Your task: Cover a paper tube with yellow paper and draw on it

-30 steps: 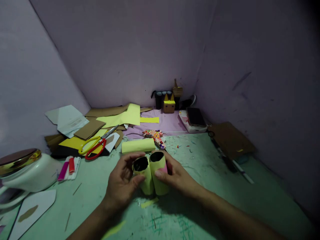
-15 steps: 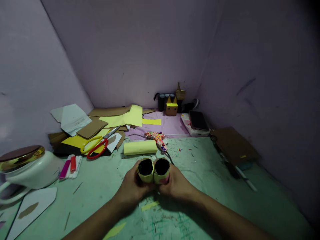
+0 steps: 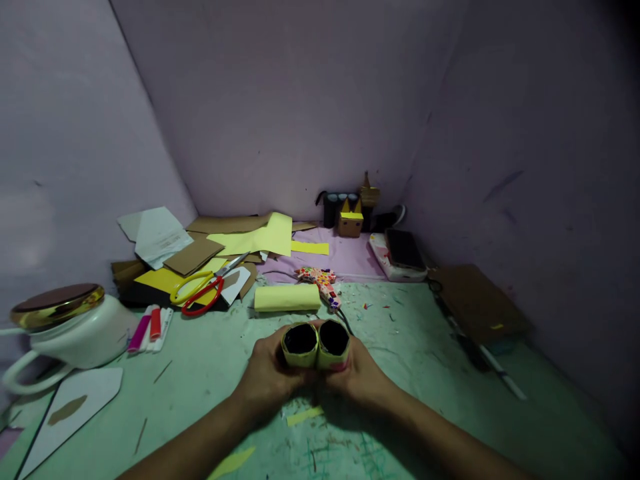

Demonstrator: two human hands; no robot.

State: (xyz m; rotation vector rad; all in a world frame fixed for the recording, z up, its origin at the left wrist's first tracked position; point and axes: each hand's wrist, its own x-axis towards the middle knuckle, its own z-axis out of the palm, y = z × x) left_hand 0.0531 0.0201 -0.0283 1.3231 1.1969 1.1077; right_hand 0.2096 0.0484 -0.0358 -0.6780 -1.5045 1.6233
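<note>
Two short yellow paper tubes stand side by side, touching, with their dark open ends facing up. My left hand (image 3: 267, 377) is wrapped round the left tube (image 3: 300, 360), and my right hand (image 3: 363, 373) grips the right tube (image 3: 333, 361), which has a pink patch low on its side. Just beyond them a rolled yellow paper (image 3: 287, 299) lies on the green table (image 3: 400, 387). A patterned glue gun (image 3: 323, 283) with a dark cord rests behind the tubes, to the right of the roll.
Scissors (image 3: 203, 293) lie by yellow paper (image 3: 270, 237) and cardboard (image 3: 194, 257) at the left. Markers (image 3: 150, 328) and a white teapot-like vessel (image 3: 95, 333) are further left. A small cardboard box figure (image 3: 351, 225), a phone (image 3: 404, 249) and a brown board (image 3: 480, 303) are at the back and right.
The whole view has shifted slightly, so the table items appear a little further right. Both hands still hold the two tubes together.
</note>
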